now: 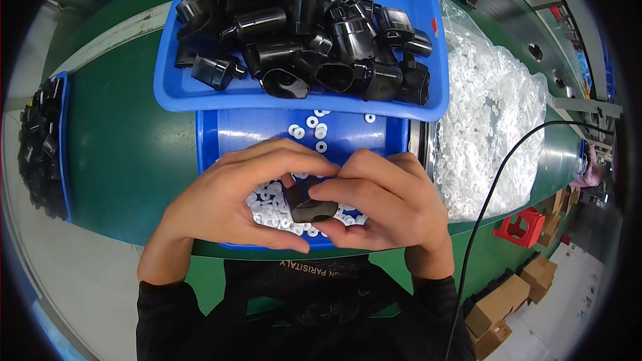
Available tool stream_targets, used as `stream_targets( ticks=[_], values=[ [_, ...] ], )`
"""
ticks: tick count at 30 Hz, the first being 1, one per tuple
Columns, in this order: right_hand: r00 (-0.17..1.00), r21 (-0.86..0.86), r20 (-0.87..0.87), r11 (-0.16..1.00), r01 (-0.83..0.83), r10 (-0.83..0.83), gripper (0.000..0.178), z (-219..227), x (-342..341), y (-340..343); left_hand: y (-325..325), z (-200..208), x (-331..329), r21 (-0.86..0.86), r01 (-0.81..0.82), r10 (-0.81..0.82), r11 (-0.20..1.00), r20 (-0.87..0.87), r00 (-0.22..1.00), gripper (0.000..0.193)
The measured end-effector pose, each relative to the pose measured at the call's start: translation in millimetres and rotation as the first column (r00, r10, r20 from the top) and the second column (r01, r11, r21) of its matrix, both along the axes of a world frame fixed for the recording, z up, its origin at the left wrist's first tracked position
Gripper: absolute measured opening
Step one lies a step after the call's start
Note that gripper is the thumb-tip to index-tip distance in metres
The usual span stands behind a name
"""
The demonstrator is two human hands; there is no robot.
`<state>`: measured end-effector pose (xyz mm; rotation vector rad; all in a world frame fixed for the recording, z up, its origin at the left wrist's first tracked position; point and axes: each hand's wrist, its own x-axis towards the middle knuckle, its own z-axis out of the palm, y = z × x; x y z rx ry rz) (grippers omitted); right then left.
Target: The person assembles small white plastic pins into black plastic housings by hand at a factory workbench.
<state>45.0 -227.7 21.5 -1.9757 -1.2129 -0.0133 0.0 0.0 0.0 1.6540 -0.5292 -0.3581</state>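
A black hollow plastic part (311,210) is between my hands, its open end facing me. My right hand (384,204) grips it, with the fingers pressed on its upper side and the thumb below. Around its left side curves my left hand (244,190), whose fingertips reach over the far end; whether they pinch a small piece there is hidden. Beneath both hands lies a blue tray (231,135) holding many white ring washers (271,212), heaped toward the near edge. A few loose washers (321,147) lie farther back in it.
Behind stands a blue bin (301,101) piled with black plastic parts (274,53). At right is a clear bag (495,113) full of white washers, with a black cable (491,194) beside it. Another bin of black parts (43,147) sits far left on the green table (127,140).
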Motion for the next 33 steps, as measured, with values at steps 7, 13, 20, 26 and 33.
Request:
stream_targets(
  ticks=[7, 13, 20, 26, 33],
  values=[
    [1.0, 0.078, 0.003, 0.997, 0.006, -0.006, 0.03, 0, -8, 3, 5, 0, 3, 0.031, -0.055, 0.054, 0.998, 0.046, 0.997, 0.069],
    [0.999, -0.06, 0.031, 0.997, 0.039, -0.037, 0.03, 0, -6, 2, 1, -3, 3, 0.038, -0.061, 0.058, 0.997, 0.073, 0.996, 0.075],
    [0.998, -0.019, 0.042, 0.999, 0.047, -0.046, 0.029, 6, -11, 3, 1, -3, 1, 0.048, -0.044, 0.042, 0.998, 0.04, 0.998, 0.068],
    [0.997, -0.016, 0.056, 0.999, 0.044, -0.043, 0.033, -4, -4, 2, -4, -4, 2, 0.049, -0.055, 0.053, 0.997, 0.03, 0.998, 0.066],
    [0.997, -0.019, 0.046, 0.998, 0.056, -0.055, 0.032, -1, -8, 4, -4, -7, 1, 0.055, -0.055, 0.053, 0.997, 0.034, 0.998, 0.065]
  ],
)
